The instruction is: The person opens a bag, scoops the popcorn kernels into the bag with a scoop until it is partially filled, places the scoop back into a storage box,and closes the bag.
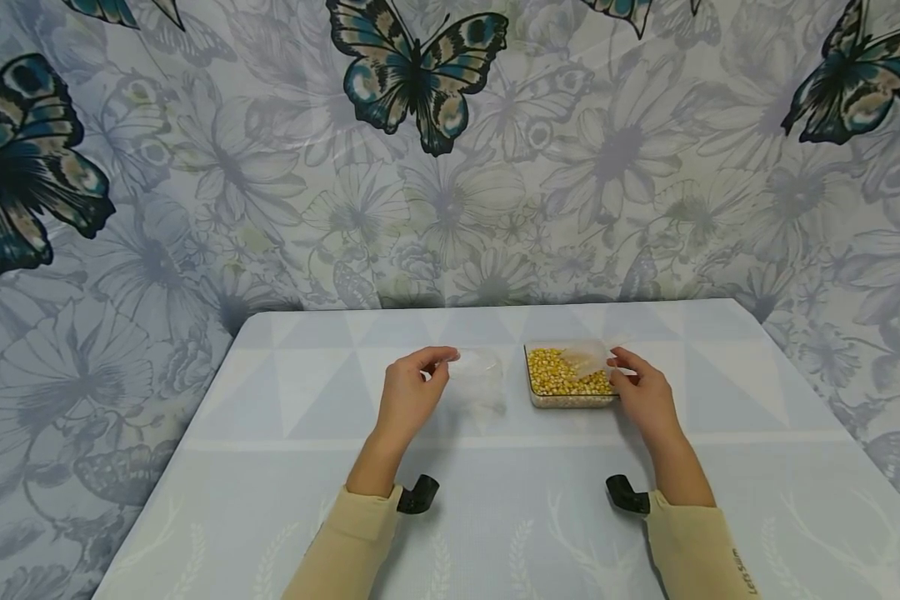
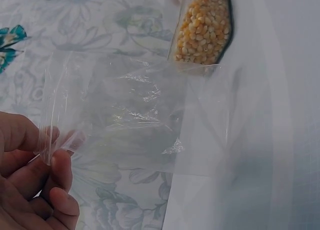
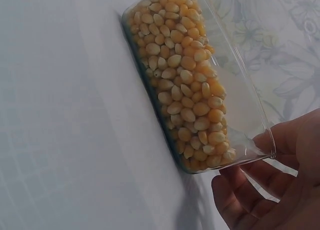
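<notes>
My left hand (image 1: 416, 387) pinches the edge of a clear plastic bag (image 1: 480, 382) between thumb and fingers. In the left wrist view the bag (image 2: 135, 115) hangs flat and see-through, with nothing visible inside. To its right stands a rectangular glass container (image 1: 573, 402) of yellow corn kernels (image 3: 185, 90). My right hand (image 1: 645, 396) grips the right end of this container at its rim, thumb and fingers about the wall. A translucent, whitish piece (image 1: 587, 358), perhaps a scoop, rests on the kernels; its shape is hard to make out.
Both the bag and the container are toward the far side of a pale patterned table (image 1: 510, 492). Behind its back edge hangs a floral cloth (image 1: 450, 225) with butterflies. A black wrist device (image 1: 418, 495) sits at each cuff.
</notes>
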A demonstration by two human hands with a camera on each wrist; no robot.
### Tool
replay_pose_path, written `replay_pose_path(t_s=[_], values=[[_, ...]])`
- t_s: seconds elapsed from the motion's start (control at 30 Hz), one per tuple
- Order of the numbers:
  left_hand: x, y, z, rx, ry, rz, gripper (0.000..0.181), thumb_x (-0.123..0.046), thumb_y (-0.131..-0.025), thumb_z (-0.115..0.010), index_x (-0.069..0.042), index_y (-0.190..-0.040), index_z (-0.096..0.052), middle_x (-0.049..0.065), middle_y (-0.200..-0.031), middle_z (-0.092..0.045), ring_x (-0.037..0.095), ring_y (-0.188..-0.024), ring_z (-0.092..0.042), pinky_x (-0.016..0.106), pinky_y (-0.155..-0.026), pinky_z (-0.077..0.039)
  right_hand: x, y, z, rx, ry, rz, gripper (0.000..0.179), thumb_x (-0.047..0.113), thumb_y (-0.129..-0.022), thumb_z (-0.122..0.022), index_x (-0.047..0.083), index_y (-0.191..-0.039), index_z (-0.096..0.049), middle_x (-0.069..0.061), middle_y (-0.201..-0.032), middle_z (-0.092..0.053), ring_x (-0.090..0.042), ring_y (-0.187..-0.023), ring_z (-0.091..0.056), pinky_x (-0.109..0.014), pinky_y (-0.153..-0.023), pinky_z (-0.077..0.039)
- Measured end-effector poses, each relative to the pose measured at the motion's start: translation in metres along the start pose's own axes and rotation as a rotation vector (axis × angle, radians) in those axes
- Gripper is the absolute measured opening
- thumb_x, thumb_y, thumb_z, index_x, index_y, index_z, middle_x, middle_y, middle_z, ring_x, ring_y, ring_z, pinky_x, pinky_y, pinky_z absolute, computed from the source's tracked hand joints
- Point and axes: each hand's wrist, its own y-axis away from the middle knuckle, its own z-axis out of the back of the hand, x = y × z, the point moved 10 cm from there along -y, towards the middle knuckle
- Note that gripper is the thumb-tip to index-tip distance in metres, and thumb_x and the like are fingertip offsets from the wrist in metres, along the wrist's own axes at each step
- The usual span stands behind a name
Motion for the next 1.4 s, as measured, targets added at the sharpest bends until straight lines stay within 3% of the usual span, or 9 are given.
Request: replay_pose_path(t_s=[0.47,0.7,0.93,1.23,1.4], values=[[0.008,-0.003,0.003,-0.009,-0.011,0.049,0.025,-0.007,-0.095,-0.058,-0.013,-0.108,-0.078,0.004,-0.102,-0.078,0.014,-0.079,-0.063,0.021,-0.054,-0.041,0.007,-0.001,-0.006,0.038,0.010,0.033,0.048,0.012,-0.102,-0.045,0.004,-0.150,-0.044,-0.021,-0.137,-0.059,-0.033,-0.111,-0.063,-0.014,-0.069,-0.050],[0.007,-0.005,0.008,-0.026,-0.031,0.034,0.025,-0.004,-0.094,-0.058,-0.011,-0.107,-0.078,0.002,-0.100,-0.078,0.016,-0.079,-0.065,0.021,-0.058,-0.043,0.010,-0.001,-0.011,0.066,0.034,0.065,0.049,0.009,-0.096,-0.048,0.007,-0.145,-0.049,-0.021,-0.133,-0.060,-0.022,-0.096,-0.064,-0.022,-0.066,-0.053],[0.010,-0.007,0.012,-0.039,-0.044,0.042,0.027,-0.003,-0.094,-0.057,-0.012,-0.108,-0.079,0.004,-0.102,-0.078,0.017,-0.081,-0.066,0.021,-0.059,-0.044,0.020,0.003,-0.022,0.137,0.019,0.071,0.048,0.008,-0.093,-0.052,0.004,-0.140,-0.049,-0.022,-0.131,-0.059,-0.016,-0.089,-0.062,-0.026,-0.067,-0.053],[0.013,-0.009,0.021,-0.070,-0.075,0.054,0.029,-0.004,-0.093,-0.055,-0.011,-0.111,-0.078,0.001,-0.103,-0.078,0.016,-0.080,-0.067,0.022,-0.055,-0.042,0.030,0.009,-0.041,0.233,0.039,0.106,0.050,0.006,-0.092,-0.051,0.003,-0.142,-0.046,-0.023,-0.130,-0.057,-0.024,-0.094,-0.066,-0.028,-0.070,-0.053],[0.016,-0.010,0.024,-0.080,-0.068,0.069,0.029,-0.004,-0.093,-0.056,-0.010,-0.111,-0.078,0.001,-0.103,-0.078,0.016,-0.081,-0.067,0.022,-0.056,-0.043,0.033,0.011,-0.048,0.261,0.070,0.124,0.042,0.007,-0.092,-0.052,0.003,-0.134,-0.049,-0.022,-0.129,-0.057,-0.022,-0.092,-0.067,-0.029,-0.070,-0.053]])
